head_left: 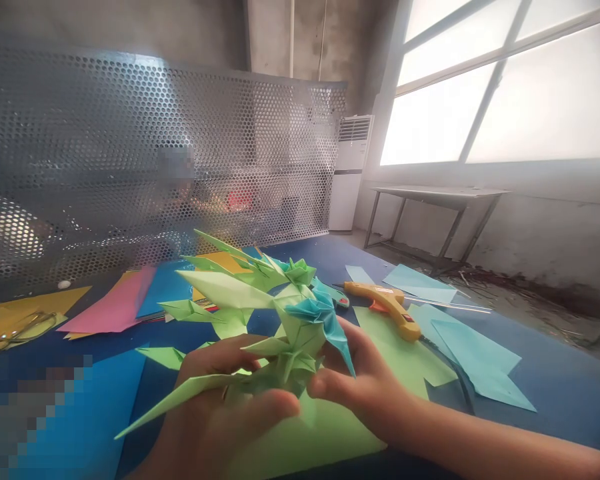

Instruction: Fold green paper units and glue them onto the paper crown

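Between my two hands is a folded paper plant (300, 327), with long pointed light-green leaves and a few blue and green folded flowers. My left hand (230, 413) is closed round its lower left side, thumb in front. From the right, my right hand (360, 380) grips the base, its thumb beside a blue folded flower (325, 313). The fingers behind the paper are hidden. Under the hands lies a light-green sheet (310, 440).
A yellow glue gun (387, 303) rests on green paper at the right, near light-blue sheets (480, 360). Pink paper (110, 303), blue paper (90, 413) and eyeglasses (23, 330) lie left. A perforated metal screen (205, 147) stands behind the blue table (555, 373).
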A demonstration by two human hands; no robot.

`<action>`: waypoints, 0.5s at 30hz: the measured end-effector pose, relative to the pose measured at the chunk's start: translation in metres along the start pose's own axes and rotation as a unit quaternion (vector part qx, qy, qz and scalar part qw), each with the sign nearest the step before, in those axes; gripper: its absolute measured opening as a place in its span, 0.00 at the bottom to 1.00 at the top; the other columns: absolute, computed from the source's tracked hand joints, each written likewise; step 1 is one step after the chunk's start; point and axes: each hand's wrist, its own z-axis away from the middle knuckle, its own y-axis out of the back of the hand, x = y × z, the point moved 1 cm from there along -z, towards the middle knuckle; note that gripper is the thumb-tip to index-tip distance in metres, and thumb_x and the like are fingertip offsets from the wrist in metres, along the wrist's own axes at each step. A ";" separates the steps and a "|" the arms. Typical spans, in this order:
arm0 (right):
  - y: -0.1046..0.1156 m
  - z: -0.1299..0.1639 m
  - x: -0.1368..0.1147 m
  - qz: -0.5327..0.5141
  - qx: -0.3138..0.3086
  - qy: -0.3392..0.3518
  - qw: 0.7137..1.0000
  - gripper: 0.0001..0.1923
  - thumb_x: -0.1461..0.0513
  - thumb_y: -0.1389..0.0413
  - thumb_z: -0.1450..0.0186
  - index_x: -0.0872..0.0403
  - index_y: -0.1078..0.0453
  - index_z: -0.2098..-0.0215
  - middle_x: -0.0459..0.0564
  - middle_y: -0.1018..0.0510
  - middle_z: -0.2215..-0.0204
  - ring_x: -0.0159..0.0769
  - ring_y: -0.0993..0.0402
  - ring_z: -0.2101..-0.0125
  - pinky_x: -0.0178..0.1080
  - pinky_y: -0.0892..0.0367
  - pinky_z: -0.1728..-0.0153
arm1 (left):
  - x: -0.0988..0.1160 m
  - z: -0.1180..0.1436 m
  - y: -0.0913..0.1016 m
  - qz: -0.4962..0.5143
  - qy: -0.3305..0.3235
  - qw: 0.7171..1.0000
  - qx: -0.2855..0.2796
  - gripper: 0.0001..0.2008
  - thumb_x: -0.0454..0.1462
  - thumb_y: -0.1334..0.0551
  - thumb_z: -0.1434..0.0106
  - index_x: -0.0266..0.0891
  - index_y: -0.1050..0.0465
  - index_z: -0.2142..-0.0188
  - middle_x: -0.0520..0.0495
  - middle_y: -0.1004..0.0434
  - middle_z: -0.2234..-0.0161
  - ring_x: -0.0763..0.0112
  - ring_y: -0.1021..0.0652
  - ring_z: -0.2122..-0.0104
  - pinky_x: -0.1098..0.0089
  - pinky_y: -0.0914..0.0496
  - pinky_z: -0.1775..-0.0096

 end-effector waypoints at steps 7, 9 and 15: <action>0.003 0.003 0.002 0.031 0.012 0.020 0.999 0.18 0.54 0.29 0.44 0.49 0.23 0.58 0.50 0.17 0.58 0.48 0.23 0.52 0.49 0.30 0.48 | 0.006 0.002 -0.004 -0.002 -0.007 1.000 0.027 0.08 0.33 0.29 0.49 0.49 0.14 0.70 0.54 0.16 0.75 0.64 0.18 0.73 0.72 0.24 0.68; 0.003 0.005 0.001 0.056 0.018 0.034 0.998 0.19 0.54 0.28 0.46 0.47 0.23 0.58 0.50 0.18 0.57 0.49 0.23 0.51 0.49 0.31 0.46 | 0.009 0.004 -0.006 -0.011 -0.030 0.999 0.040 0.09 0.32 0.29 0.49 0.50 0.15 0.70 0.56 0.15 0.74 0.66 0.19 0.74 0.73 0.23 0.68; 0.000 0.015 0.000 0.088 0.045 0.060 0.993 0.18 0.52 0.30 0.46 0.44 0.23 0.58 0.50 0.18 0.61 0.50 0.22 0.57 0.49 0.27 0.51 | 0.012 0.009 -0.011 -0.079 -0.137 0.986 0.047 0.09 0.31 0.31 0.46 0.51 0.18 0.75 0.59 0.17 0.76 0.71 0.21 0.74 0.77 0.29 0.71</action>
